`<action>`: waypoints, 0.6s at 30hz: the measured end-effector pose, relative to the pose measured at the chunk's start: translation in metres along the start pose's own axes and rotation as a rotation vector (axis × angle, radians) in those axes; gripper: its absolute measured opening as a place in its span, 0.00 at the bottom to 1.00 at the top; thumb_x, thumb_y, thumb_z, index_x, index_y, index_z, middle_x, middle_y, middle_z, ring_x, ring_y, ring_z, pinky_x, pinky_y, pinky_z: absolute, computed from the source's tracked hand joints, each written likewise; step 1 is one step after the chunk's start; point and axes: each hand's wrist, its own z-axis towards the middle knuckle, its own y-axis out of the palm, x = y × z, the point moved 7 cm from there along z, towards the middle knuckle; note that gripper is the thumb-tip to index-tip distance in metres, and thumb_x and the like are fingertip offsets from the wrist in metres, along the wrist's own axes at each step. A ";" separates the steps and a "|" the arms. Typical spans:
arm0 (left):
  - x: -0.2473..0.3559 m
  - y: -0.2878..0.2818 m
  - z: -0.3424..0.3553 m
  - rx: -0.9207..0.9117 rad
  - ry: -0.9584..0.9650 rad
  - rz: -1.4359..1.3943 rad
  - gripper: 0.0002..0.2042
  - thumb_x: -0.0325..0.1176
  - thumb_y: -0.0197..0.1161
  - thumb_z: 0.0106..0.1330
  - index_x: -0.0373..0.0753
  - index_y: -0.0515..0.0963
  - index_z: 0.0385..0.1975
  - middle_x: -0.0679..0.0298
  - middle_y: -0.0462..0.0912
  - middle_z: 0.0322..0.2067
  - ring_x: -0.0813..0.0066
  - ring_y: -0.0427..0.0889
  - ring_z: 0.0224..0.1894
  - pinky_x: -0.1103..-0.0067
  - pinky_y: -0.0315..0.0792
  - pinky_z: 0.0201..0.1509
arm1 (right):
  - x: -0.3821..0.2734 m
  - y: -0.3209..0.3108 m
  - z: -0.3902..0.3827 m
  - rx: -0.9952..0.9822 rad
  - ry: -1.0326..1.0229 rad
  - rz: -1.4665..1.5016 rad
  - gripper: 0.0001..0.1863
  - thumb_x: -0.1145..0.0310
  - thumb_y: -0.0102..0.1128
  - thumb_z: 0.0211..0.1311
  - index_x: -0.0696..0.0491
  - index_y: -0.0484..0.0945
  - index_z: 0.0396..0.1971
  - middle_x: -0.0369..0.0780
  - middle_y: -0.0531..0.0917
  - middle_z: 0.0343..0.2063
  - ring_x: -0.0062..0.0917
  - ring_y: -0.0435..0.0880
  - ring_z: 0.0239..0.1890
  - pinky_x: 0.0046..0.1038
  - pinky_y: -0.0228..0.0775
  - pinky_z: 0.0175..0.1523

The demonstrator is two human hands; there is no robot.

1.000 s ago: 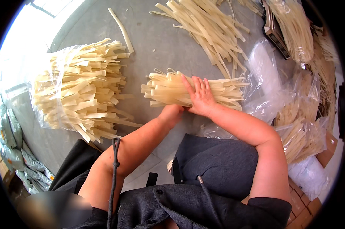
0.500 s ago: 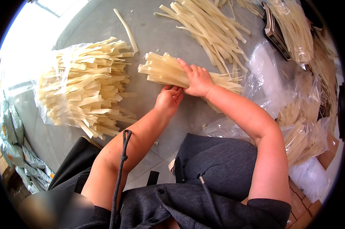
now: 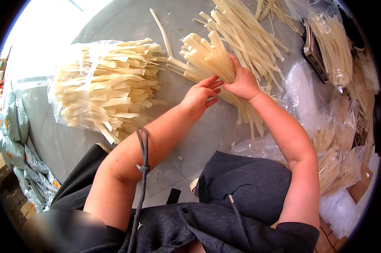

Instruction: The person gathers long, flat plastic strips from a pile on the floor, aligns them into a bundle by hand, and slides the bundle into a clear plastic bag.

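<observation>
The left hand (image 3: 201,96) was empty, its fingers apart, just beside a bunch of strips (image 3: 207,55); whether its fingertips touched them could not be told. The right hand (image 3: 244,83) was clamped around the bunch, which tilted over the floor (image 3: 173,147). A firm, even grip seemed best for keeping loose ends from slipping, without creasing the strips. A bagged bundle (image 3: 118,86) lay to the left; a loose pile (image 3: 243,36) lay beyond.
</observation>
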 end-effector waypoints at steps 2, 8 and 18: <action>0.014 -0.010 -0.011 0.062 -0.020 0.097 0.26 0.21 0.48 0.65 0.42 0.66 0.65 0.66 0.73 0.60 0.73 0.71 0.61 0.74 0.65 0.64 | -0.004 -0.011 0.003 0.036 -0.033 0.067 0.47 0.65 0.66 0.41 0.40 0.56 0.66 0.48 0.83 0.37 0.46 0.83 0.40 0.39 0.75 0.47; 0.088 -0.056 -0.094 0.056 -0.075 0.680 0.19 0.27 0.54 0.68 0.40 0.73 0.59 0.64 0.79 0.52 0.78 0.77 0.51 0.79 0.71 0.57 | -0.003 -0.068 -0.007 0.140 -0.130 0.386 0.43 0.67 0.67 0.42 0.53 0.62 0.64 0.45 0.81 0.47 0.33 0.81 0.50 0.28 0.69 0.57; 0.197 -0.183 -0.265 0.460 0.444 1.535 0.09 0.32 0.63 0.63 0.37 0.74 0.39 0.64 0.77 0.33 0.76 0.74 0.31 0.79 0.72 0.37 | -0.087 -0.142 -0.038 0.068 -0.182 0.510 0.32 0.72 0.69 0.46 0.57 0.72 0.55 0.37 0.80 0.48 0.23 0.77 0.51 0.27 0.68 0.57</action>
